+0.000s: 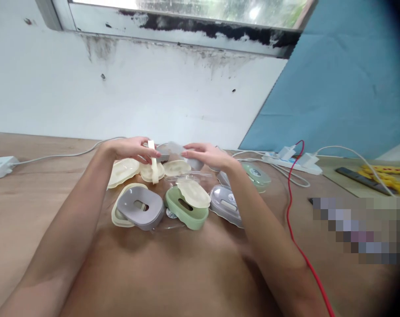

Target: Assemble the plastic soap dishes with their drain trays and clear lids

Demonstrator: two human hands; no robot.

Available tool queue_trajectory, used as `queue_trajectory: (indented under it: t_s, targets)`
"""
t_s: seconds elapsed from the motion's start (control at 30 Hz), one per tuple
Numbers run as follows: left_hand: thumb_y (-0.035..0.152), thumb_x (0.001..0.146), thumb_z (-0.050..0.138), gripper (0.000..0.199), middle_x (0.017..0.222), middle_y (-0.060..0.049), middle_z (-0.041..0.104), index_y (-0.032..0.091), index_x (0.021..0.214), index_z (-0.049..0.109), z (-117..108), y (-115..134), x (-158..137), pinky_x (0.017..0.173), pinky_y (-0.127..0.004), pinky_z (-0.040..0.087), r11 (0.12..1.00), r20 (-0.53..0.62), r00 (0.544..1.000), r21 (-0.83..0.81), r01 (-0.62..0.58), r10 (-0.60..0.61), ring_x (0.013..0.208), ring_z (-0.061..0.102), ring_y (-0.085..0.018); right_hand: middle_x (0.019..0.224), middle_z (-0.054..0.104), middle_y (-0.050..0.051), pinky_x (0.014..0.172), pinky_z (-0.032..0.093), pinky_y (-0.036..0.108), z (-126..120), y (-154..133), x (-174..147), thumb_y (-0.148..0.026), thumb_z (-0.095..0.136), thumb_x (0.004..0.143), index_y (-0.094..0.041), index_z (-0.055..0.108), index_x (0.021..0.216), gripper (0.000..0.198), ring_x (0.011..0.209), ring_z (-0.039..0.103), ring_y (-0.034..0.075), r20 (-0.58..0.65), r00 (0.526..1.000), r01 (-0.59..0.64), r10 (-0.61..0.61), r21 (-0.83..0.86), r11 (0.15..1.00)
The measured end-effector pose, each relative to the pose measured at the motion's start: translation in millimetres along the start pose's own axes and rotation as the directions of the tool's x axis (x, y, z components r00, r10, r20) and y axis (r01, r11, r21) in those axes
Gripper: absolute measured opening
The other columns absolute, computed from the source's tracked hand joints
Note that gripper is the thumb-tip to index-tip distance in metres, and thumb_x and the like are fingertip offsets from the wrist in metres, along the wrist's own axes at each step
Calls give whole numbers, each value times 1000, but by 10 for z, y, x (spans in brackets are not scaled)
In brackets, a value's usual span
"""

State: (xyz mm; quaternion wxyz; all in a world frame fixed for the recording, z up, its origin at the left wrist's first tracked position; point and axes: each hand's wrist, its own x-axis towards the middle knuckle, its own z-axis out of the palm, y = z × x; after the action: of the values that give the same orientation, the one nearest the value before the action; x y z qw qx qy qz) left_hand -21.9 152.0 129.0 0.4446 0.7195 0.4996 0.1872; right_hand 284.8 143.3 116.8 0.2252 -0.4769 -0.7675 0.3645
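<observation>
Open run on the surface (147, 273) between forearms, nearest the wearer. Low forward path hits purple-grey tray (155, 203), green tray (198, 215). Translucent piece (174, 149) fills most of the gap between hands. Red cable (288, 211) flanks right; wall (137, 105) limits reach.

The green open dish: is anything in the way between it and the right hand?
Yes: a cream-coloured piece covers the far right part of the green dish, and clear plastic lies beyond, toward the right hand.
</observation>
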Motion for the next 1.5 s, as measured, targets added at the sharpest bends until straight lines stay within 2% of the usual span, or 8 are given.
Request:
queue_trajectory:
  t_s: [0.23,0.5,0.63,0.73,0.87,0.93,1.2,1.5]
  targets:
    - [43,58,94,58,126,-7,80,28,113,82,25,-44,80,93,-34,55,972,37,998,226,-60,53,117,71,-34,165,54,12,118,49,55,185,-148,-72,-84,81,72,-29,56,158,105,145,56,43,55,988,-108,143,-418,902]
    - [40,69,82,54,133,-11,73,24,121,74,232,79,196,102,-40,51,890,-112,977,441,-113,180,128,63,-38,162,58,10,118,49,55,-4,-152,-109,-99,48,85,-30,61,152,97,144,58,42,54,987,-122,151,-363,924]
    - [40,87,72,43,136,-10,70,24,127,70,795,392,76,104,-39,52,833,-16,958,498,-242,287,122,67,-32,163,57,12,120,48,54,-272,-164,-243,-92,56,87,-25,56,157,97,146,57,42,-41,985,-168,167,-432,886]
    - [34,94,69,41,147,-14,64,23,134,67,1500,560,-55,111,-44,51,653,197,854,569,-500,482,134,63,-34,156,63,14,116,51,56,-391,-262,-396,-85,59,91,-24,56,157,91,138,63,42,-77,976,-218,206,-450,866]
    - [40,98,71,59,169,-26,42,13,148,58,2309,541,-128,130,-62,28,358,165,749,799,-483,642,161,32,-48,149,68,13,110,56,54,-456,-424,-586,-83,65,88,-27,58,156,88,128,69,43,-85,973,-230,214,-408,884]
    - [55,103,62,73,170,-27,40,11,159,48,2494,470,-98,130,-64,24,309,195,731,814,-493,654,161,33,-49,147,69,12,109,56,54,-480,-456,-644,-84,67,86,-30,59,155,88,127,70,43,-95,974,-225,204,-399,889]
    - [38,102,63,63,154,-31,56,10,156,47,2412,435,72,112,-57,44,384,186,846,828,-408,500,133,61,-43,141,73,11,112,54,59,-593,-317,-682,-85,66,86,-31,65,148,82,132,66,44,-87,988,-156,131,-432,888]
    - [44,74,89,70,122,-18,72,16,128,56,2336,454,103,114,-52,46,607,203,826,591,-531,525,117,68,-38,150,68,11,112,55,57,-514,-461,-717,-80,69,87,-28,60,154,85,131,68,44,-77,979,-206,191,-397,895]
